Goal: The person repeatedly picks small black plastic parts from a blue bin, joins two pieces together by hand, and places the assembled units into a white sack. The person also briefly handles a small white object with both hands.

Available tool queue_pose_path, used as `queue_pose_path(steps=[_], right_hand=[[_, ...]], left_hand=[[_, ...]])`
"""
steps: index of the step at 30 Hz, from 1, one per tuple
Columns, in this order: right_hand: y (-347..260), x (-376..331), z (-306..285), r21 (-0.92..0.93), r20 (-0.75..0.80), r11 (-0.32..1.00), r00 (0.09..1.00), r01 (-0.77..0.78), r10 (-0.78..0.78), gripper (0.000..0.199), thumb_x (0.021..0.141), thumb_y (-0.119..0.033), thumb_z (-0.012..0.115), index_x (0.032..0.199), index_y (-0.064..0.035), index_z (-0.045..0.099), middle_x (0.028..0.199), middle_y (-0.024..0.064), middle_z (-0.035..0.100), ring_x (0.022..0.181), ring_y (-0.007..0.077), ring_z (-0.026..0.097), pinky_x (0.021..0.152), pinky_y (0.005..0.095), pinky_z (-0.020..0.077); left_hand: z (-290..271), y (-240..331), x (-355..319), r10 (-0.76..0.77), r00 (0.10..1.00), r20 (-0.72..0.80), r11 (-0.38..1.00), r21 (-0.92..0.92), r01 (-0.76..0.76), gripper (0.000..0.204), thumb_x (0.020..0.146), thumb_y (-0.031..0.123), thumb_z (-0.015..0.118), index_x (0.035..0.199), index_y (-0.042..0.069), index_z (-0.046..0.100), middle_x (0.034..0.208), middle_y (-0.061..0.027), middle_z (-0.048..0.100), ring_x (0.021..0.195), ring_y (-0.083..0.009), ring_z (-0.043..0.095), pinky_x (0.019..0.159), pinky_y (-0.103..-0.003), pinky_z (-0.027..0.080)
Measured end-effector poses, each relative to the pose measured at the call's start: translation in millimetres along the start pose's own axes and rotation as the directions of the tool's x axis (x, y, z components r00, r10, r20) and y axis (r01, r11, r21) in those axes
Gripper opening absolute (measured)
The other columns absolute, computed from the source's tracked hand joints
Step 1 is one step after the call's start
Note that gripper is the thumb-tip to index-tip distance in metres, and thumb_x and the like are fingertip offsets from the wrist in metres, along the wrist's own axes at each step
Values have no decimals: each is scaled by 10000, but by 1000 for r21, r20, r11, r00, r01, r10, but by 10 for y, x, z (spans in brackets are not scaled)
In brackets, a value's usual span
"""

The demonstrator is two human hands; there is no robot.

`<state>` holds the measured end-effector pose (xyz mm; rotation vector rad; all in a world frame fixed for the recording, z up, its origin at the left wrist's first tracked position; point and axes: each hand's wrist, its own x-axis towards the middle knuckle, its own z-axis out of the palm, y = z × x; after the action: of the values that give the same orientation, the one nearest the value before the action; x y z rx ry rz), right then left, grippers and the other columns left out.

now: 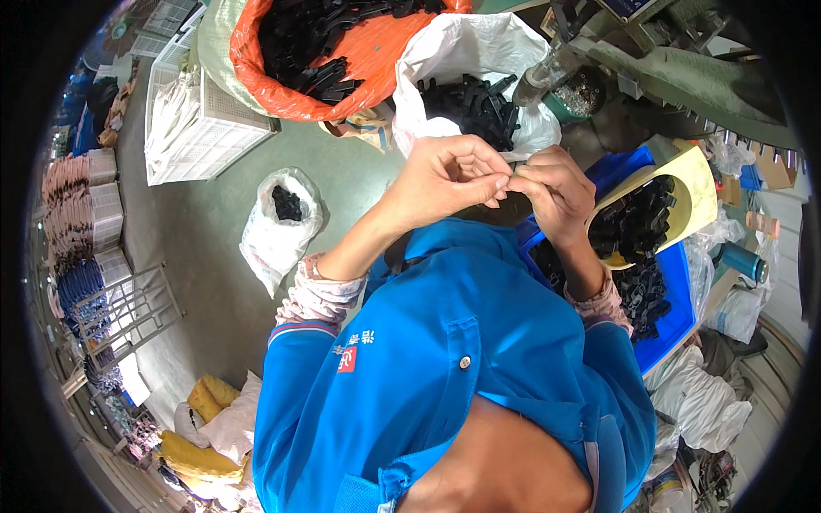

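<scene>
My left hand (451, 177) and my right hand (558, 195) meet at the fingertips in front of my chest. Thumb and forefinger of each are pinched together. Between them a sliver of something small and dark shows, too little to name. Just beyond the hands stands a white woven sack (445, 51) holding black plastic parts (475, 107). Beside my right forearm, a yellow scoop-shaped tub (697, 192) of similar black parts (633, 224) rests in a blue bin (680, 291), which holds more of them.
An orange-lined sack (376, 60) of black parts is at the far side. A small white bag (278, 231) and a white crate (214, 128) stand on the floor to the left. Green machinery (684, 77) reaches in at the far right. A metal rack (137, 312) is at left.
</scene>
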<state>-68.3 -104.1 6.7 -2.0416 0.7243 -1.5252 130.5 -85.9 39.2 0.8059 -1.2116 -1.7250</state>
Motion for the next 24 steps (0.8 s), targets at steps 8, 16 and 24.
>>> queue_pose_path(steps=[8, 16, 24], right_hand=[[40, -6, -2, 2, 16, 999, 999, 40, -40, 265, 662, -29, 834, 842, -5, 641, 784, 89, 657, 692, 236, 632, 613, 321, 508], [53, 14, -49, -29, 78, 999, 996, 45, -42, 226, 659, -45, 831, 803, -4, 662, 785, 86, 651, 687, 237, 632, 602, 323, 508], [46, 100, -76, -39, 139, 998, 989, 52, -46, 218, 654, -54, 832, 782, -2, 664, 756, 97, 645, 670, 234, 630, 577, 320, 504]], left_hand=[[1, 79, 5, -9, 1000, 3, 990, 144, 9, 76, 895, 13, 656, 952, -37, 659, 826, -78, 694, 742, -111, 671, 662, -230, 552], [-41, 147, 27, -25, 998, 62, 949, 317, 4, 75, 892, 33, 663, 949, -12, 680, 823, -40, 693, 726, -76, 653, 647, -203, 516], [-80, 162, 59, 91, 987, 129, 843, 517, -146, 71, 846, 26, 680, 915, 6, 687, 791, -24, 682, 722, -74, 637, 649, -230, 515]])
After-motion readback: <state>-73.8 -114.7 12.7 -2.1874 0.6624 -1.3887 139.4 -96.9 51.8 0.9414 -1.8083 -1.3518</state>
